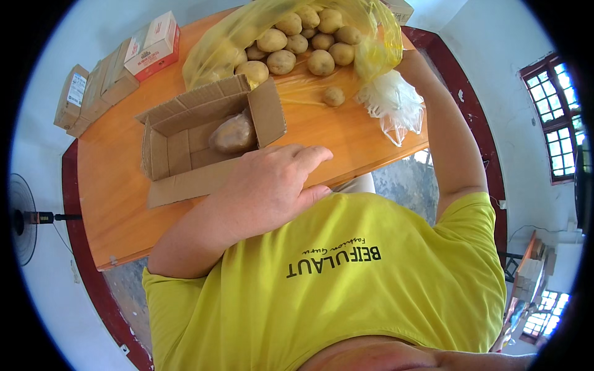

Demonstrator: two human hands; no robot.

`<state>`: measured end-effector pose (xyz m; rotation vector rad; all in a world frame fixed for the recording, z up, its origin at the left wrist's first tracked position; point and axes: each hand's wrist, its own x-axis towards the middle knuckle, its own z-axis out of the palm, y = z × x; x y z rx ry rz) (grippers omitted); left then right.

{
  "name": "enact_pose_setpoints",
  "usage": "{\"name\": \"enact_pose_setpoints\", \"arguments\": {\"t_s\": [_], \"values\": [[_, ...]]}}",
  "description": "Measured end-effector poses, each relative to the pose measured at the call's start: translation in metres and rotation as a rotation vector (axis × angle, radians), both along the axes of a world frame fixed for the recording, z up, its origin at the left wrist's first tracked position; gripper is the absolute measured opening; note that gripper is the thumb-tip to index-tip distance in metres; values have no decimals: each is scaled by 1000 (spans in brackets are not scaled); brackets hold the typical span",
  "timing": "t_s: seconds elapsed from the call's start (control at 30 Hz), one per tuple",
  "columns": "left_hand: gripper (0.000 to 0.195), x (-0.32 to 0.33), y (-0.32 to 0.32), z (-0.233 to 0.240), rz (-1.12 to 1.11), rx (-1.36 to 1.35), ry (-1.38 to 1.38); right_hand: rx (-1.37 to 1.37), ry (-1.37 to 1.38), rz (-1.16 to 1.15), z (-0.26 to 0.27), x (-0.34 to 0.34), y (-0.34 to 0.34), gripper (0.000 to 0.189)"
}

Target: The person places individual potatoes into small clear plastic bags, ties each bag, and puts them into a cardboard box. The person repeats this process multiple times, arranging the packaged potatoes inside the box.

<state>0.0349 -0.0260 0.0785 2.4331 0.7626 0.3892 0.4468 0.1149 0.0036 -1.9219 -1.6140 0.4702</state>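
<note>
My left hand (283, 178) is at the near edge of the table, by the right end of an open cardboard box (169, 190). Its thumb and fingers are apart, with nothing visible between them. Inside the box lies a potato wrapped in clear plastic (233, 133). Farther off, a yellow plastic bag (209, 55) spreads open around several potatoes (280, 62). One small potato (333, 96) sits apart at the bag's near side. My right hand (412, 69) reaches to the bag's right end, its fingers hidden behind the yellow film. Just below it is a bundle of white plastic bags (394, 104).
Closed cardboard boxes (100, 83) and a white-and-red carton (153, 46) line the back left of the wooden table (120, 204). A fan (21, 220) stands beyond the left edge. Behind the bag, another box (401, 10) is partly visible.
</note>
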Motion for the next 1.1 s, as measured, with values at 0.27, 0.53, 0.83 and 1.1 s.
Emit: {"name": "enact_pose_setpoints", "arguments": {"t_s": [0.27,0.53,0.83,1.1], "values": [[41,0,0,-2,-2,-26,-26,-81,165,-110,40,-28,-20,30],[41,1,-1,-6,-20,-51,-41,139,617,-93,52,-30,-29,27],[40,1,-2,-12,-42,-58,-70,422,946,55,41,-24,-34,26],[41,2,-1,-19,-41,-78,-78,488,1062,24,55,-37,-31,34]]}}
